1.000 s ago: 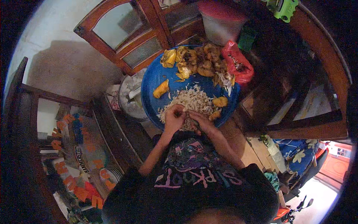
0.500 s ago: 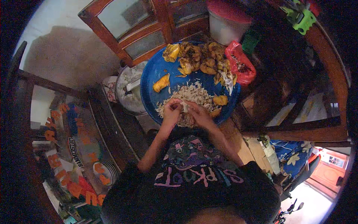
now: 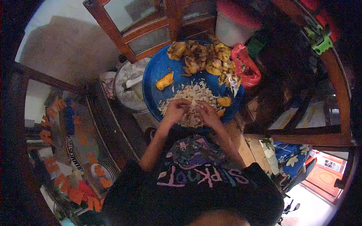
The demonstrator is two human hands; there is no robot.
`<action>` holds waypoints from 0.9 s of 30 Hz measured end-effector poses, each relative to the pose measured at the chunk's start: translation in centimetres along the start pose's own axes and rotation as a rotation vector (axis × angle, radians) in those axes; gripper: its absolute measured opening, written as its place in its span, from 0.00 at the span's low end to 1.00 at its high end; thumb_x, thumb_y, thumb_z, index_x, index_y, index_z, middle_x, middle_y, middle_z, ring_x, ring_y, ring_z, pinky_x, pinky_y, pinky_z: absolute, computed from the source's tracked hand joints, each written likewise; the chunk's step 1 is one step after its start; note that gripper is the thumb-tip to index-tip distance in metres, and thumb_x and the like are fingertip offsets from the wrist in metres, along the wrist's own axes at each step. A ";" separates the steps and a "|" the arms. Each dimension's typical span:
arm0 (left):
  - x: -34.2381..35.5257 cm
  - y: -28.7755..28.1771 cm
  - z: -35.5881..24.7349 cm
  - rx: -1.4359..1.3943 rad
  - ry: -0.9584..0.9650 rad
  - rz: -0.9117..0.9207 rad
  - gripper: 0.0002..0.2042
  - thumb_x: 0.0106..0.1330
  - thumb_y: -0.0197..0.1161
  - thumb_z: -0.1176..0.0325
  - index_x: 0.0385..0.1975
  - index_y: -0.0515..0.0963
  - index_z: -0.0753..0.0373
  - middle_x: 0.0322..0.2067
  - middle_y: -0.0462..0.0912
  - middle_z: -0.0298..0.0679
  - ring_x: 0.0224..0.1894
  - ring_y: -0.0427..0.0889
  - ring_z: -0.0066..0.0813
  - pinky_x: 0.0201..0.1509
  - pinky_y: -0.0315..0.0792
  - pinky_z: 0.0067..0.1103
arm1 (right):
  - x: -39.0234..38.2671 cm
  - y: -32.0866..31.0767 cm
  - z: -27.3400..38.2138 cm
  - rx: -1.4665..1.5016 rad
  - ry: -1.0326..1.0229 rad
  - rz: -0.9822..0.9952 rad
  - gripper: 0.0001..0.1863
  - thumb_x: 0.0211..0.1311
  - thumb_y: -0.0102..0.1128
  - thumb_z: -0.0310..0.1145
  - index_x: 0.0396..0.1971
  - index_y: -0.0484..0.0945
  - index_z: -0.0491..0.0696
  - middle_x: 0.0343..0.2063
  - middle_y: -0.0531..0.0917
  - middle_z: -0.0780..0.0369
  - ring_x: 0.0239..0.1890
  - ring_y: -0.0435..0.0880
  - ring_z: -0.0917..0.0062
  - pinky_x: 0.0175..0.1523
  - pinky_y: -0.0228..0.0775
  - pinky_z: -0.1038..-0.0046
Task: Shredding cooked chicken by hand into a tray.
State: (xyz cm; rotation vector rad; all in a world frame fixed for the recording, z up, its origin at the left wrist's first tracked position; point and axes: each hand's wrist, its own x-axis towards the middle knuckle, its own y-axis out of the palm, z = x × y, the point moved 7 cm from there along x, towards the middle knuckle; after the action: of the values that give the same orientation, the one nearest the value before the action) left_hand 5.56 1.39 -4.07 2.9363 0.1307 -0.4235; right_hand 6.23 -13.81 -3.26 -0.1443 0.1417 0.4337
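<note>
Many pale shreds point(image 3: 199, 91) lay heaped at the near side of the blue tray point(image 3: 151, 77), where the left hand point(image 3: 176, 110) and right hand point(image 3: 209, 114) both pinched their fingers nearly closed on one pale strip point(image 3: 194, 102), while big yellow-brown chunks point(image 3: 195, 56) sat not yet torn at its far side.

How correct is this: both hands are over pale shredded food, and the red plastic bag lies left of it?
Left is wrong: the head view shows the red plastic bag to the right. The left hand and right hand are indeed over the pale shredded food.
</note>
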 end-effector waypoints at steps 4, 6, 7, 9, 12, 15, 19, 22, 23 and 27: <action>5.3 -3.0 0.3 0.742 0.186 0.069 0.11 0.48 0.62 0.71 0.31 0.75 0.67 0.30 0.78 0.49 0.34 0.78 0.44 0.37 0.72 0.27 | -1.0 -4.1 -3.4 -0.199 0.203 -0.104 0.17 0.61 0.48 0.36 0.50 0.66 0.50 0.13 0.70 0.67 0.11 0.64 0.86 0.16 0.57 0.80; 10.8 -10.3 11.1 0.583 0.137 -0.183 0.11 0.48 0.61 0.68 0.29 0.74 0.67 0.29 0.78 0.50 0.34 0.78 0.48 0.36 0.72 0.30 | -0.4 -3.1 -2.6 -0.274 0.208 -0.082 0.17 0.61 0.48 0.37 0.48 0.66 0.48 0.13 0.70 0.67 0.11 0.63 0.86 0.16 0.57 0.81; 12.1 -16.8 15.7 0.423 0.088 -0.446 0.11 0.48 0.61 0.65 0.27 0.73 0.67 0.28 0.77 0.52 0.33 0.77 0.52 0.36 0.72 0.34 | -0.1 -1.2 -0.3 -0.217 0.296 -0.028 0.16 0.61 0.47 0.37 0.48 0.66 0.47 0.13 0.70 0.67 0.11 0.63 0.86 0.16 0.56 0.81; 13.2 -9.2 11.2 0.827 0.160 -0.235 0.11 0.49 0.59 0.65 0.26 0.72 0.67 0.27 0.76 0.53 0.33 0.76 0.53 0.36 0.71 0.36 | -1.7 -4.2 -2.2 -0.157 0.462 -0.161 0.16 0.62 0.47 0.38 0.47 0.66 0.46 0.13 0.69 0.68 0.11 0.62 0.86 0.15 0.55 0.81; 12.9 -6.3 8.4 1.195 0.213 -0.166 0.11 0.50 0.57 0.65 0.25 0.71 0.69 0.26 0.75 0.53 0.31 0.76 0.54 0.35 0.70 0.38 | -2.1 -5.3 -3.4 -0.044 0.365 -0.229 0.17 0.62 0.47 0.38 0.48 0.66 0.46 0.12 0.67 0.68 0.10 0.62 0.86 0.13 0.53 0.81; 12.9 -7.0 7.9 1.151 0.127 -0.185 0.12 0.49 0.57 0.65 0.25 0.71 0.69 0.26 0.75 0.53 0.31 0.76 0.53 0.35 0.70 0.38 | -2.2 -5.3 -2.7 0.021 0.328 -0.245 0.18 0.62 0.47 0.38 0.50 0.65 0.47 0.12 0.67 0.68 0.09 0.62 0.86 0.12 0.53 0.81; 11.8 -6.2 4.9 1.262 0.407 -0.161 0.14 0.48 0.59 0.63 0.27 0.73 0.70 0.26 0.76 0.53 0.28 0.77 0.48 0.34 0.71 0.34 | -2.1 -4.8 -2.6 0.078 0.380 -0.245 0.19 0.63 0.45 0.36 0.52 0.64 0.47 0.12 0.67 0.68 0.09 0.61 0.86 0.12 0.53 0.82; 9.1 -3.1 1.5 0.861 0.013 0.147 0.14 0.49 0.59 0.65 0.29 0.74 0.71 0.24 0.78 0.48 0.25 0.78 0.40 0.32 0.72 0.27 | -1.6 -4.4 -2.4 0.082 0.399 -0.235 0.19 0.63 0.44 0.35 0.53 0.64 0.49 0.13 0.68 0.67 0.09 0.61 0.86 0.12 0.53 0.83; 7.5 -2.2 1.1 0.860 0.004 0.146 0.14 0.49 0.59 0.65 0.29 0.74 0.71 0.24 0.78 0.48 0.25 0.78 0.40 0.32 0.72 0.27 | -1.7 -3.6 -2.3 0.034 0.433 -0.209 0.19 0.63 0.44 0.35 0.53 0.64 0.50 0.14 0.69 0.67 0.09 0.61 0.86 0.12 0.53 0.83; 3.0 1.7 -1.8 0.409 -0.035 0.133 0.10 0.53 0.54 0.70 0.28 0.74 0.71 0.20 0.78 0.39 0.21 0.76 0.28 0.27 0.70 0.22 | -0.4 -0.5 -1.8 0.186 0.369 -0.112 0.18 0.63 0.45 0.34 0.53 0.65 0.51 0.15 0.70 0.67 0.09 0.62 0.87 0.12 0.54 0.83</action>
State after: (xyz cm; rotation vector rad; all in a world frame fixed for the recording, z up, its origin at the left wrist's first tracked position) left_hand 9.06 0.23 -2.99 3.3055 -0.1777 -0.5359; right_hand 5.90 -14.70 -4.93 -0.0480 0.5328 0.2769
